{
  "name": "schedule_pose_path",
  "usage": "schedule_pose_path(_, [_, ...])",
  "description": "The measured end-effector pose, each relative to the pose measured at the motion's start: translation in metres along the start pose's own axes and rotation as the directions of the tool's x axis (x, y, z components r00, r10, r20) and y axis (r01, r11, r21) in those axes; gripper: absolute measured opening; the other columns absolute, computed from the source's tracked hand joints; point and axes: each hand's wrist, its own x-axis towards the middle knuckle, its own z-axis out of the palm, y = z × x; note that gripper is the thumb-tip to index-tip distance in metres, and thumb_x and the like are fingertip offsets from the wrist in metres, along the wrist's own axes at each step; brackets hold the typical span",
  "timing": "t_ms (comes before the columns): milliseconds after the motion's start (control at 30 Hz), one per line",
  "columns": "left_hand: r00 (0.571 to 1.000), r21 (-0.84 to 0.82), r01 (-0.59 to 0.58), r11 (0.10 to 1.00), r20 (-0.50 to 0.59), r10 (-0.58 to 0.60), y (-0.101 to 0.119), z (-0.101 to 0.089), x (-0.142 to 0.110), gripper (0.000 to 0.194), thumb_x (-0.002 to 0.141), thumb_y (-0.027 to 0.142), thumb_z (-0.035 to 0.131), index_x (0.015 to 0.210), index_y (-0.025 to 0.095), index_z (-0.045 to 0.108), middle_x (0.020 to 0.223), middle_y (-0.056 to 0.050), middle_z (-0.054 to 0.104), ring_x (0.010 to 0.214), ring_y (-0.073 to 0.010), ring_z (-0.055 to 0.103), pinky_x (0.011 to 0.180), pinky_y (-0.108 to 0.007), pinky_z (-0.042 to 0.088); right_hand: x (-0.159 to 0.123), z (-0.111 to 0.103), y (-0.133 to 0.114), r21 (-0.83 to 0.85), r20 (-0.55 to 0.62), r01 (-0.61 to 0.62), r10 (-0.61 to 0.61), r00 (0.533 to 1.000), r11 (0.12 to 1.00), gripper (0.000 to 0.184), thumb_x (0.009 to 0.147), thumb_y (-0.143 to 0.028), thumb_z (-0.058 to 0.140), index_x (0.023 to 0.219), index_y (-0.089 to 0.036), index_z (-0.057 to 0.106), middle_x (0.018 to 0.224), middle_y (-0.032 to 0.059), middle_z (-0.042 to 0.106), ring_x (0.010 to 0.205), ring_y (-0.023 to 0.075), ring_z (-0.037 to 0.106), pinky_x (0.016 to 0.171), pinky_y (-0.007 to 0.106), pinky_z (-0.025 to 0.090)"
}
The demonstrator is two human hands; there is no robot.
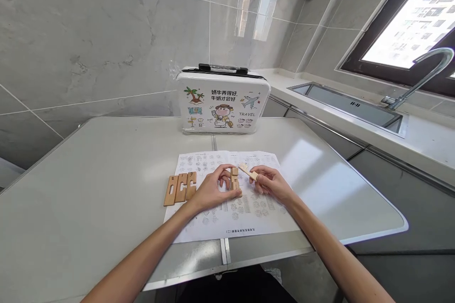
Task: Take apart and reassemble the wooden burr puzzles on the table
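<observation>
My left hand (212, 186) grips a notched wooden puzzle piece (234, 180), held upright over the printed sheet between thumb and fingers. Close to its right, my right hand (270, 182) pinches a second, lighter wooden stick (249, 172), which slants up and left with its tip near the first piece; a small gap seems to separate them. Left of my left hand lie three flat wooden pieces side by side: a numbered slotted piece (167, 193), a middle notched piece (179, 195) and a right notched piece (191, 192).
The printed sheet (199, 233) with small diagrams lies on the folding table (88, 199). A white cartoon suitcase (224, 99) stands at the table's back edge against the grey tiled wall. On the right are a counter with a sink (348, 104) and a faucet (419, 80).
</observation>
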Motion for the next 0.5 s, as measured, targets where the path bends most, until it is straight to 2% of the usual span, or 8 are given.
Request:
schedule_pose_path(133, [1.0,-0.128,0.011,0.992,0.019,-0.009,-0.002,0.008,-0.001,0.071,0.08,0.039,0.088,0.14,0.025,0.053,0.095,0.0,0.072,0.077,-0.0164,0.064,0.076,-0.03,0.048,0.001,0.005,0.001,0.031,0.054,-0.029,0.028,0.998,0.999,0.049,0.09,-0.063,0.075,0.116,-0.021,0.073,0.09,0.0052,0.073,0.05,0.0097,0.051,0.047,0.027,0.036])
schedule_pose_path(267, [0.998,-0.13,0.032,0.991,0.061,-0.025,0.0,0.011,-0.004,0.07,0.082,0.039,0.086,0.142,0.025,0.053,0.083,0.003,0.071,0.072,-0.0169,0.063,0.07,-0.029,0.045,0.0,0.008,-0.003,0.012,0.085,-0.063,0.061,0.995,0.998,0.045,0.091,-0.058,0.077,0.117,-0.022,0.071,0.091,0.0048,0.074,0.053,0.0106,0.053,0.048,0.026,0.036])
schedule_pose_path(333, [0.997,-0.123,0.036,0.992,0.067,-0.028,0.001,0.012,-0.005,0.07,0.082,0.039,0.086,0.142,0.025,0.052,0.082,0.003,0.071,0.071,-0.017,0.062,0.068,-0.028,0.044,-0.001,0.009,-0.005,-0.003,0.083,-0.072,0.072,0.994,0.997,0.045,0.089,-0.058,0.08,0.112,-0.022,0.069,0.09,0.0044,0.074,0.053,0.0108,0.053,0.049,0.026,0.037])
schedule_pose_path(500, [0.997,-0.131,0.037,0.991,0.077,-0.027,0.003,0.014,-0.006,0.072,0.081,0.042,0.088,0.141,0.026,0.052,0.096,0.0,0.074,0.073,-0.0161,0.062,0.066,-0.028,0.044,-0.001,0.014,-0.007,-0.035,0.048,-0.07,0.072,0.996,0.997,0.046,0.081,-0.059,0.087,0.095,-0.022,0.064,0.08,0.0017,0.073,0.052,0.0109,0.051,0.052,0.027,0.041])
